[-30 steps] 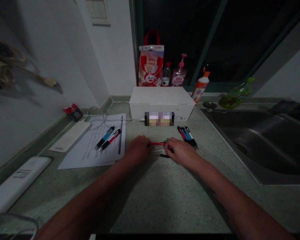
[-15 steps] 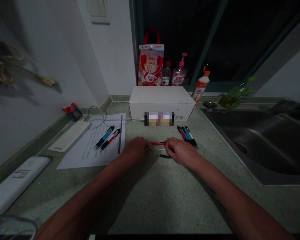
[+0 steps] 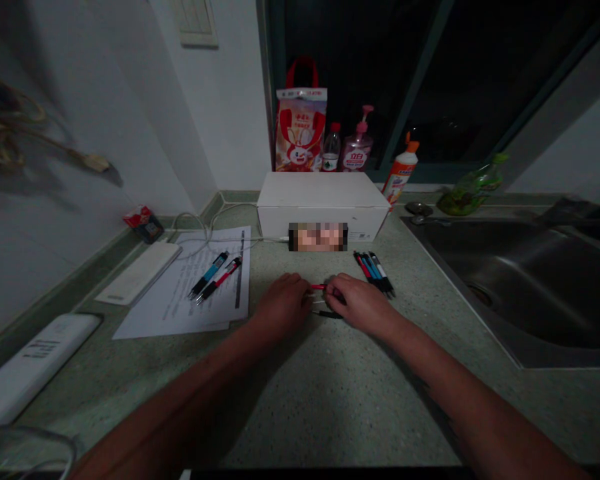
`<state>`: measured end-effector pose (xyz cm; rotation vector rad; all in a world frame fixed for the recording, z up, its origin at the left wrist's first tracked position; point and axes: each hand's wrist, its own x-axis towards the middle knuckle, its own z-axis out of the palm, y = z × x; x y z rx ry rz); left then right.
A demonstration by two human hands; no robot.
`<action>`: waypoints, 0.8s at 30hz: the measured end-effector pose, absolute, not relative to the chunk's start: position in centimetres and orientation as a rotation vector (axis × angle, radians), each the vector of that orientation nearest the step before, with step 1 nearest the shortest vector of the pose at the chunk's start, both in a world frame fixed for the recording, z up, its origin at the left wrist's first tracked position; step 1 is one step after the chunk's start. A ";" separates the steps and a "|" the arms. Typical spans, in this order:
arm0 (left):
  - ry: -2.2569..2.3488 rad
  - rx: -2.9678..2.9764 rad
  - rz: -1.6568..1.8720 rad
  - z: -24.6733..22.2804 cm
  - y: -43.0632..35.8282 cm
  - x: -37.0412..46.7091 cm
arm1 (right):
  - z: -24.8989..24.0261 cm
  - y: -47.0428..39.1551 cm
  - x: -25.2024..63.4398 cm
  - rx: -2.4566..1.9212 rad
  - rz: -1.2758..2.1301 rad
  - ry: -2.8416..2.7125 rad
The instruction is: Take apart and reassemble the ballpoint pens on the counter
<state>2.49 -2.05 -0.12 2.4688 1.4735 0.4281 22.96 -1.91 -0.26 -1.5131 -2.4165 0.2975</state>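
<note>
Fingers of my left hand [image 3: 286, 301] are closed at the left end of a red pen barrel [image 3: 319, 287]. My right hand [image 3: 356, 299] has its fingers pressed together at the barrel's right end. Just below the barrel, a thin pale refill [image 3: 320, 302] lies between the hands. A black pen part [image 3: 329, 315] rests on the counter under my right fingertips. To the right sits a group of several pens [image 3: 374, 272], red, blue and white with black grips. On the printed paper [image 3: 180, 310] at left are a blue pen [image 3: 210, 273] and a red pen [image 3: 221, 279].
A white box [image 3: 323, 193] stands behind the hands, with a phone [image 3: 318, 237] leaning on its front. A sink [image 3: 530, 280] is at right. White devices [image 3: 140, 272] and cables lie at left. Bottles [image 3: 401, 175] and a bag [image 3: 301, 130] stand at the back.
My left hand has moved right and now reaches the left end of the red barrel. My right hand has shifted slightly left, and the gap between the hands has narrowed.
</note>
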 end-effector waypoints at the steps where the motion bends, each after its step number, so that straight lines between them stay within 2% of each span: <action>1: 1.468 2.473 0.429 -0.2 -2.0 2.7 | -0.3 -1.8 23.0 -1.519 0.273 -2.391; 17: 1.399 2.665 0.229 -0.3 -0.9 2.7 | -0.4 -1.2 23.2 -1.581 0.001 -2.484; 24: 1.452 2.568 0.384 -0.1 -0.6 2.0 | -0.3 -1.2 23.2 -1.554 -0.081 -2.500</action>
